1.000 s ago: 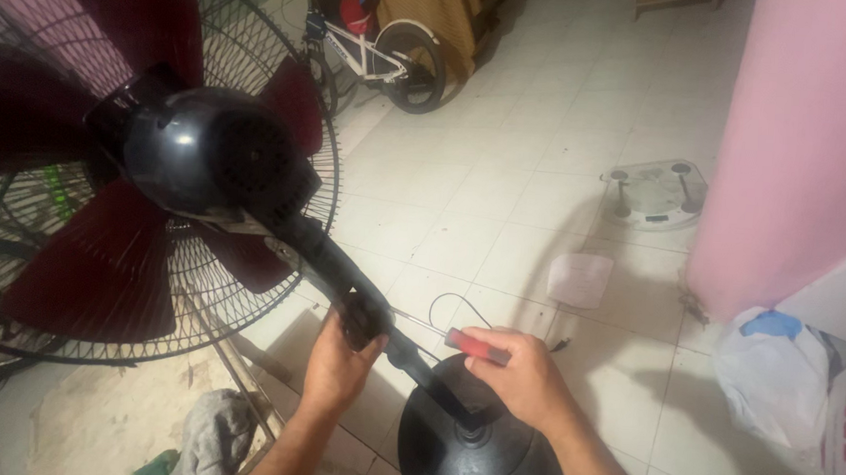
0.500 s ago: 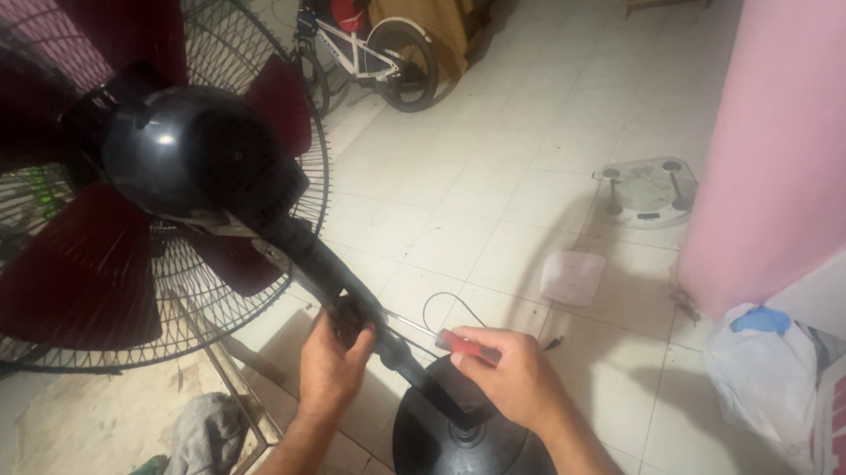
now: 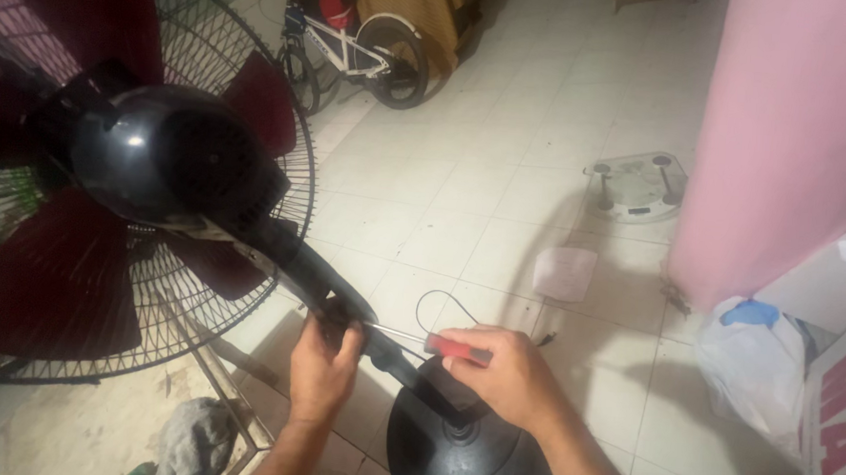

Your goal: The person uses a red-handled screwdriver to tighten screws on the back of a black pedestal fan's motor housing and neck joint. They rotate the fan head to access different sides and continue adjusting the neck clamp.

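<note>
A black stand fan lies tilted, its motor housing [image 3: 168,158] at upper left with dark red blades [image 3: 59,274] inside a wire grille [image 3: 284,112]. My left hand [image 3: 322,368] grips the black neck joint [image 3: 335,310] of the fan's pole. My right hand [image 3: 508,375] holds a red-handled screwdriver [image 3: 455,347], its metal shaft pointing left at the joint by my left hand. The round black base [image 3: 468,460] sits below my right hand.
A white bicycle [image 3: 356,52] leans at the back. A glass bathroom scale [image 3: 636,187], a paper sheet [image 3: 566,274] and a thin black wire [image 3: 448,303] lie on the tiled floor. A pink curtain [image 3: 802,124], white plastic bag [image 3: 758,366] and box stand right.
The view has shifted slightly and moved closer; both hands stay on the fan's neck joint with the screwdriver still pointed at it.
</note>
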